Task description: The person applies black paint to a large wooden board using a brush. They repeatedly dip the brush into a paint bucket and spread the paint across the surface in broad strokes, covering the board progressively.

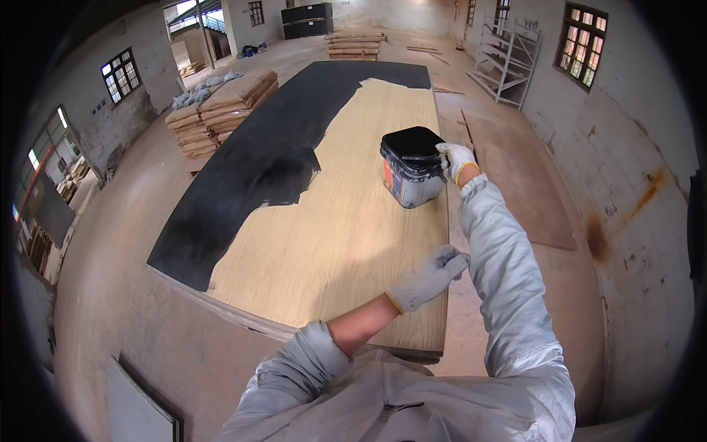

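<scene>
A squarish paint bucket [414,177] with a black top and paint smears round its rim is tilted over the right side of a large wood-grain board [353,243]. I cannot tell whether the black top is a lid or paint inside. My right hand [456,160], in a white knit glove, grips the bucket's right rim. Black paint [258,166] covers the board's left and far parts with a ragged edge; the bare part is pale yellow. My left hand [431,278], its glove stained grey, hovers at the board's near right edge with fingers curled; their inner side is hidden.
Wrapped stacks of sheets [221,110] stand left of the board, with another stack [356,46] beyond it. A white metal rack [507,62] is by the right wall. A brown sheet [515,177] lies on the floor at right, and a grey panel [140,405] at lower left.
</scene>
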Motion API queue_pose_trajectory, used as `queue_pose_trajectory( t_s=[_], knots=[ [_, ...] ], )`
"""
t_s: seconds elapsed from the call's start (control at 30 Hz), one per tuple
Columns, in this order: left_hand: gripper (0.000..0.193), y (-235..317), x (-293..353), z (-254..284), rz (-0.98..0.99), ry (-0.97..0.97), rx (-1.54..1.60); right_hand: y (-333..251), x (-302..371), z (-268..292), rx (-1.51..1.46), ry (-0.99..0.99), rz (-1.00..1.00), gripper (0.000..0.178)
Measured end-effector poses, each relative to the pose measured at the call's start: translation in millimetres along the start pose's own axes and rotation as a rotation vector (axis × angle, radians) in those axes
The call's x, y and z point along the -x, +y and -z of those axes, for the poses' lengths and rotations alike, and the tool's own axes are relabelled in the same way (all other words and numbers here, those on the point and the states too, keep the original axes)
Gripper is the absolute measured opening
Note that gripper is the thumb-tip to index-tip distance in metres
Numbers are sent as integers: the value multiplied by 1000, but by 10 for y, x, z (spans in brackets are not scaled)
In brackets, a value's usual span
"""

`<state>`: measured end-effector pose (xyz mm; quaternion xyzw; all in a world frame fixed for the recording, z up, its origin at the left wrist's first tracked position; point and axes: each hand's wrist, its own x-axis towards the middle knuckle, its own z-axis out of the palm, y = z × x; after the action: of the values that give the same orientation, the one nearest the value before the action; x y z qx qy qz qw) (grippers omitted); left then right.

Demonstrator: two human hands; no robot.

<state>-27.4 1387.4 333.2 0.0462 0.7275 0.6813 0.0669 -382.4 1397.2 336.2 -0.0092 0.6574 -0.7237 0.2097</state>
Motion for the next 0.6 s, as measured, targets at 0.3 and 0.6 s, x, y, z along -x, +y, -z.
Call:
queue_pose_trajectory(
  t_s=[0.3,0.6],
  knots=[
    [34,326,-181,-288,-365,110,94,146,55,309,463,334,544,19],
    [24,381,827,-384,-660,46,-644,186,328,-72,-4,190,195,19]
  ],
)
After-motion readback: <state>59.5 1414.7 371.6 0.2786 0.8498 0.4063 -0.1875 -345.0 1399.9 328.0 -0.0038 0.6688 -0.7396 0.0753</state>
